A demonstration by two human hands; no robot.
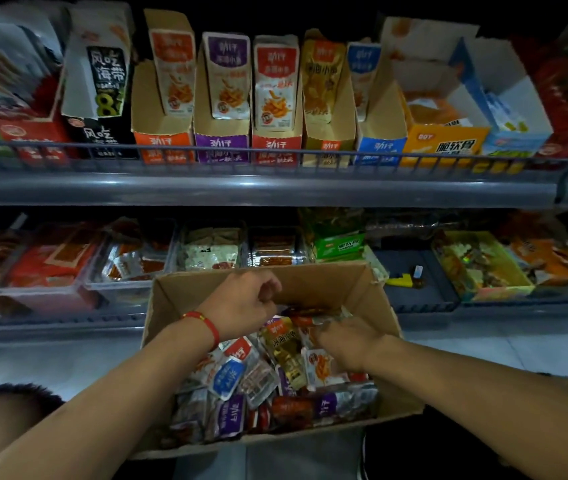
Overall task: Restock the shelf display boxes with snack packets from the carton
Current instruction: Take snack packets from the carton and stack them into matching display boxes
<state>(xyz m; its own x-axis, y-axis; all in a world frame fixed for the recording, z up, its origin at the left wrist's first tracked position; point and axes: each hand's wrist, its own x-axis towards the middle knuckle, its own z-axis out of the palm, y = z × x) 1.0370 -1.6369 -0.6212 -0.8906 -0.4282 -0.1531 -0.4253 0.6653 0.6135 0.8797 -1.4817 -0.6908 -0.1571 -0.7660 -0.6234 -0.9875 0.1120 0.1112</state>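
An open brown carton [376, 299] sits low in front of me, filled with several mixed snack packets [237, 386] in red, blue, purple and gold. My left hand [241, 304], a red string on its wrist, is curled over the carton's far middle; whether it pinches a packet is hidden. My right hand [348, 341] reaches in palm down, fingers on a cluster of red packets [313, 317]. On the upper shelf stand display boxes: orange [163, 140], purple [222, 143], red [275, 143], gold [327, 147] and blue [379, 147], each holding upright packets.
A grey wire rail [275, 157] fronts the upper shelf. A yellow box [445, 140] and a pale blue box [514, 140] sit at its right. The lower shelf holds clear trays [130, 268], a green box [339, 245] and a dark tray [417, 289].
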